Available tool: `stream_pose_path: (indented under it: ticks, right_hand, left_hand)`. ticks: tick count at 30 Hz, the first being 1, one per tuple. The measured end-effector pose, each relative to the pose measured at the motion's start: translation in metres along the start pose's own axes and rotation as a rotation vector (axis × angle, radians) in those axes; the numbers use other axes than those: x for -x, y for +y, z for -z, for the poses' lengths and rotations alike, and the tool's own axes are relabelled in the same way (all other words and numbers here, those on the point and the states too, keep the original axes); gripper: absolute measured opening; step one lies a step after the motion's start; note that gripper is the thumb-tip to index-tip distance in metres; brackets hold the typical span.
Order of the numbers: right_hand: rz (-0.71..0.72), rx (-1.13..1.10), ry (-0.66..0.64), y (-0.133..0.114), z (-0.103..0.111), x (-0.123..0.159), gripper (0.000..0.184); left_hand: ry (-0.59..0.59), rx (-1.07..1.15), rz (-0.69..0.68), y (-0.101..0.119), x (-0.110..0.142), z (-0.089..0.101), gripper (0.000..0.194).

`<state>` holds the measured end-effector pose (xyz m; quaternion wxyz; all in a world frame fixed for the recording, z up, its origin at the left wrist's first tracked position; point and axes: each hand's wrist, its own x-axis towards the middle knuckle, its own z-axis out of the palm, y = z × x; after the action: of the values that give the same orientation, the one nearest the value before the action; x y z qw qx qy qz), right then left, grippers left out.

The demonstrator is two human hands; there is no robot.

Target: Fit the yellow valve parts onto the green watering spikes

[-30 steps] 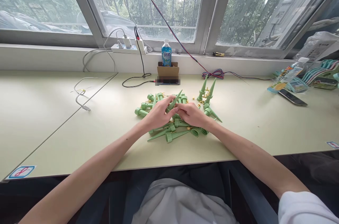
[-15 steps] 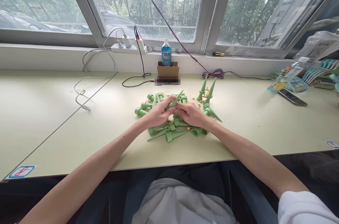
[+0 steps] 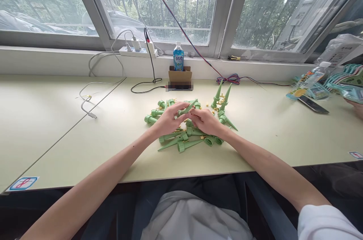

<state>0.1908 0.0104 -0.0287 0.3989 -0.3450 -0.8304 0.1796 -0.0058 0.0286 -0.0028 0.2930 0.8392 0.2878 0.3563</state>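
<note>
My left hand (image 3: 170, 118) is closed around a green plastic watering spike (image 3: 189, 107), whose pointed end slants up to the right. Beside it, my right hand (image 3: 206, 121) pinches at the near side of that spike; its fingertips are partly hidden, and what lies between them I cannot make out. Under and around both hands lies a pile of similar green spikes (image 3: 170, 142) with ribbed caps and small yellow parts. To the right of the pile, two spikes (image 3: 225, 98) stand upright with yellow pieces on them, and another spike (image 3: 228, 120) lies by their bases.
Behind the pile stands a small cardboard box (image 3: 180, 75) with a blue bottle (image 3: 178, 56). Cables (image 3: 231, 78) and a white charging cord (image 3: 85, 104) lie on the table. At right are a phone (image 3: 313, 104), a drink bottle (image 3: 309, 79) and another person's hand (image 3: 356, 107) near green hangers.
The spike in my left hand has tilted slightly flatter. My hands stay in nearly the same place. Another person's hand has come into view at the right edge.
</note>
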Motion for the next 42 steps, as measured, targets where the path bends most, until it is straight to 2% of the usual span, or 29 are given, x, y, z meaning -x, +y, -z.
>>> stream_pose_path:
  ticks: [4, 8, 12, 14, 17, 19, 21, 28, 34, 38, 42]
  right_hand:
    - [-0.038, 0.053, 0.068, -0.001, 0.0, -0.001, 0.032]
    - [-0.076, 0.121, 0.178, -0.003, 0.002, -0.002, 0.028]
    - [-0.113, 0.134, 0.299, -0.007, 0.007, -0.003, 0.03]
    - [-0.109, 0.142, 0.327, -0.008, 0.009, -0.003, 0.031]
    - [-0.026, 0.182, 0.294, -0.007, 0.009, -0.003, 0.033]
    - [0.052, 0.217, 0.245, -0.005, 0.009, -0.002, 0.033]
    - [0.11, 0.242, 0.215, -0.004, 0.008, -0.002, 0.032]
    - [0.16, 0.263, 0.194, -0.002, 0.008, -0.001, 0.029]
    - [0.163, 0.25, 0.198, 0.005, 0.009, -0.001, 0.03]
    - [0.142, 0.26, 0.19, 0.008, 0.009, -0.001, 0.028]
    - [0.094, 0.23, 0.143, 0.007, 0.008, 0.0, 0.027]
  left_hand:
    - [0.09, -0.029, -0.023, 0.0, 0.0, -0.003, 0.028]
    - [0.165, -0.009, -0.048, 0.003, -0.001, -0.005, 0.038]
    - [0.391, -0.019, 0.027, 0.009, -0.002, -0.002, 0.03]
    - [0.424, -0.052, 0.068, 0.011, -0.002, 0.0, 0.043]
    - [0.309, 0.006, 0.127, 0.013, -0.001, 0.001, 0.062]
    - [0.225, 0.068, 0.166, 0.013, -0.001, -0.001, 0.064]
    - [0.193, 0.089, 0.207, 0.011, 0.0, -0.003, 0.066]
    - [0.155, 0.211, 0.307, 0.008, 0.0, -0.002, 0.062]
    - [-0.018, 0.416, 0.44, 0.006, -0.002, 0.003, 0.054]
    - [-0.063, 0.445, 0.406, 0.004, -0.002, 0.006, 0.046]
    - [-0.061, 0.329, 0.292, 0.004, 0.0, 0.006, 0.035]
